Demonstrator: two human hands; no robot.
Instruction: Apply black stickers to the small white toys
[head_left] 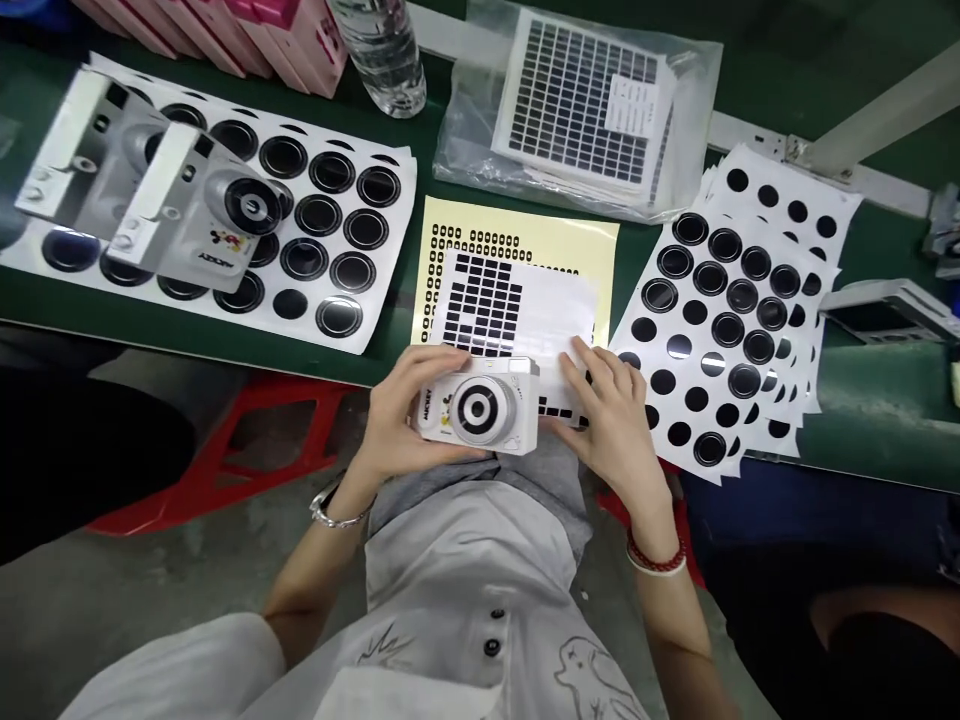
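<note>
My left hand [397, 415] is closed around a white toy camera [480, 408], its round lens facing up and a Mickey print beside it. The camera is held at the table's front edge, over the lower part of a white sticker sheet [551, 300] with black rectangles. On the right side of that sheet rests my right hand [611, 415], fingers apart, thumb near the camera's right end. Whether anything small is under those fingertips I cannot tell. Beneath the white sheet lies a yellowish sheet [517, 220] of small black stickers.
Two more white cameras [206, 215] stand on a sheet of round black stickers [341, 315] at left. Dotted sheets [679, 375] pile up at right near another device [889, 310]. Behind are a bagged label stack [577, 100], a water bottle [386, 60] and pink boxes [300, 40]. People sit on both sides.
</note>
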